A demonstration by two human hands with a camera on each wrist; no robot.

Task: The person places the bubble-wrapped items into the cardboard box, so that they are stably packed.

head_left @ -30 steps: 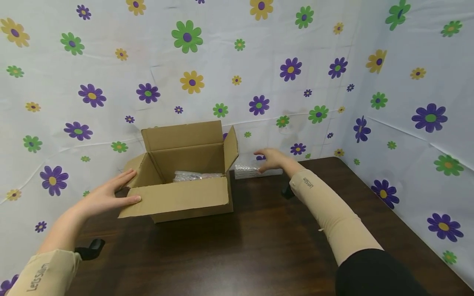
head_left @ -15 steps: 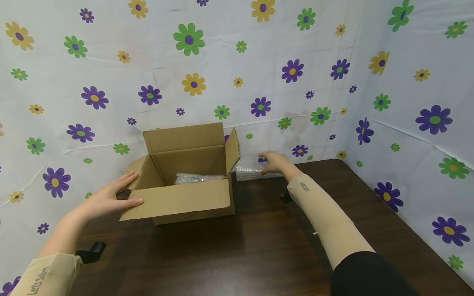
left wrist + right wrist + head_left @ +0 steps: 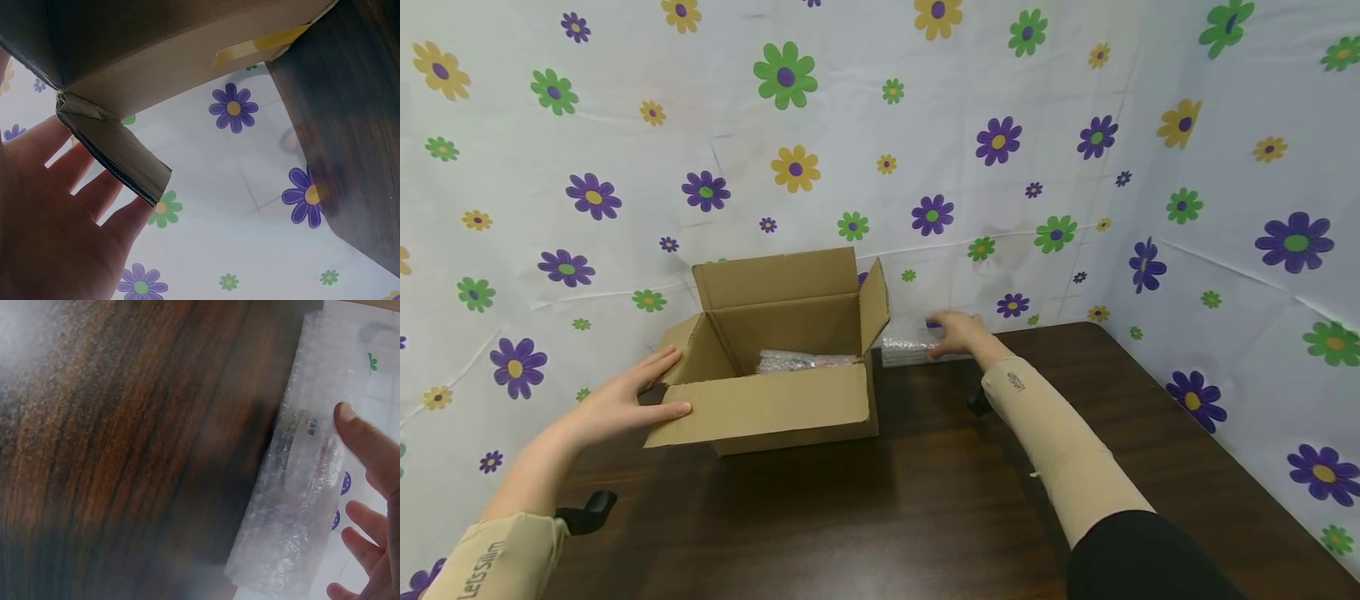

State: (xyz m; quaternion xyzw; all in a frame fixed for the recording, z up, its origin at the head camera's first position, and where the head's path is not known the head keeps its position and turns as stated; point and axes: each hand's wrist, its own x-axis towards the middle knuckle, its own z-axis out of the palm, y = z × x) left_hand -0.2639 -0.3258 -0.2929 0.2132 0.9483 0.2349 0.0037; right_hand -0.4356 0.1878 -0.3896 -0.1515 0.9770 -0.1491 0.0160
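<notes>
An open cardboard box (image 3: 767, 408) stands on the table with its flaps folded out. My left hand (image 3: 613, 400) rests on it, thumb on the front flap and straight fingers against the left flap (image 3: 119, 150). Inside lies something in bubble wrap (image 3: 793, 360), partly hidden by the front flap. To the box's right, a long bubble-wrapped package (image 3: 287, 494) lies at the back of the table by the wall. Over it hovers my right hand (image 3: 961, 335), fingers spread, with the thumb at the package's side; whether it touches is unclear. The wrapped contents look blurred.
The dark wooden table (image 3: 955, 492) runs back to a white flowered sheet (image 3: 947, 108) hung behind and on the right. Yellow tape (image 3: 262, 44) shows on the box's side. The box's right flap (image 3: 874, 304) stands up between box and package.
My right hand has shifted slightly right and lowered a little over the package. The left hand stays on the box flaps. The head view has turned slightly.
</notes>
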